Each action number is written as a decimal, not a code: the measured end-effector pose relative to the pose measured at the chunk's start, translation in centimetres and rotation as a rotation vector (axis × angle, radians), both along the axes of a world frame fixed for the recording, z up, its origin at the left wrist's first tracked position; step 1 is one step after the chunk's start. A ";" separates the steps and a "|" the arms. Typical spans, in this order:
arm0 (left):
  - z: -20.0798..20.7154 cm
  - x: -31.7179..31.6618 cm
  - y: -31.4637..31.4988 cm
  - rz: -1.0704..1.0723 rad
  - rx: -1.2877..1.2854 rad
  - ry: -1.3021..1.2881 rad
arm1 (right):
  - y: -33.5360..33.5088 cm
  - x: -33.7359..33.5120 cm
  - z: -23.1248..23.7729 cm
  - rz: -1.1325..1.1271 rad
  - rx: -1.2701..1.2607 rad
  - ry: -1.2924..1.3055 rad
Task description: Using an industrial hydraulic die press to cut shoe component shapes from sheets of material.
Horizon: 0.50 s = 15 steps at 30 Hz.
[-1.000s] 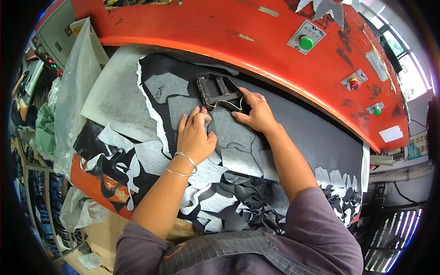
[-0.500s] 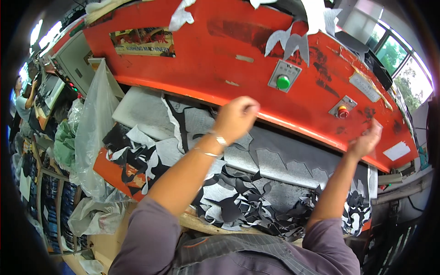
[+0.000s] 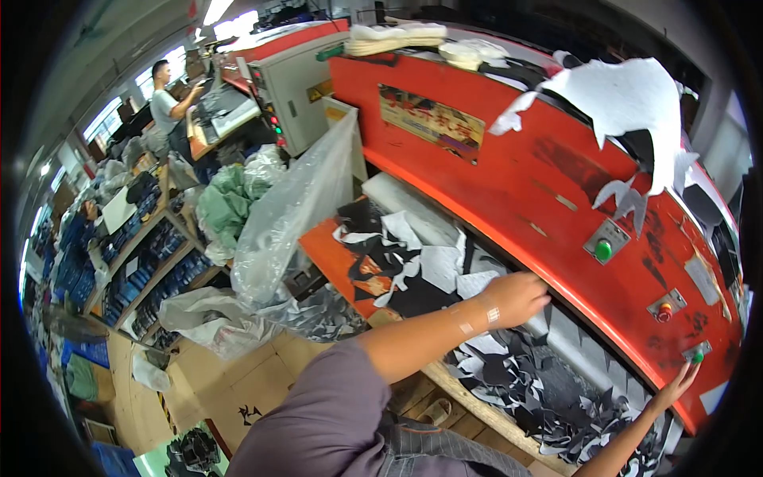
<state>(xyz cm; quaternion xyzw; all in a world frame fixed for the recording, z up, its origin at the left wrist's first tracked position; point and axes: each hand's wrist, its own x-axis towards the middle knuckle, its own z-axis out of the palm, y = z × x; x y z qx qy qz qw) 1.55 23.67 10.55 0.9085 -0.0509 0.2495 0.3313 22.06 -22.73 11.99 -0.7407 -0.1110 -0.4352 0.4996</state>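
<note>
My left hand (image 3: 517, 300) is curled into a fist just in front of the lower edge of a big red machine beam (image 3: 509, 183); nothing sticks out of it. Farther right, my right hand (image 3: 677, 387) reaches up with its fingers stretched out, and the fingertips touch a green push button (image 3: 698, 357) on the beam's front. Below the beam lies a pale slab (image 3: 572, 343), partly hidden by my left hand. In front of it spreads a heap of black and white cut scraps (image 3: 509, 378).
Another green button (image 3: 603, 250) and a red knob (image 3: 663, 314) sit on the beam. White sheet offcuts (image 3: 628, 99) hang over its top. Clear plastic sheeting (image 3: 298, 211) hangs at its left end. Shelves of dark blue bundles (image 3: 151, 278) stand farther left. A co-worker (image 3: 167, 103) stands at another machine.
My view has swung to the left, bringing in the shelves and the co-worker. My right hand has gone from in front of the beam to the green button. My left hand remains a fist.
</note>
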 end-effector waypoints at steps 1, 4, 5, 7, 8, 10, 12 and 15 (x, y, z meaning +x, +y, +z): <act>-2.8 -3.0 1.5 0.059 0.045 0.139 | 0.0 -1.7 -0.9 0.035 -0.040 0.032; -5.9 -12.0 3.2 0.145 0.069 0.421 | 3.7 -5.0 -1.2 0.296 0.006 0.095; -6.8 -14.2 3.1 0.167 0.036 0.520 | 6.7 -6.5 -0.8 0.354 -0.029 0.101; -12.2 -16.8 2.0 0.222 0.153 0.157 | 13.4 -9.5 -0.7 0.519 -0.013 0.177; -12.2 -17.0 1.5 0.273 0.155 0.152 | 15.9 -10.2 -1.4 0.644 -0.098 0.179; -11.1 -16.9 0.3 0.339 0.161 0.201 | 23.6 -14.3 -2.6 0.851 -0.061 0.323; -11.0 -17.7 0.3 0.352 0.149 0.217 | 29.9 -19.0 -2.8 0.929 -0.395 0.330; -11.4 -19.3 0.8 0.380 0.148 0.189 | 34.3 -23.5 -1.4 1.083 -0.600 0.254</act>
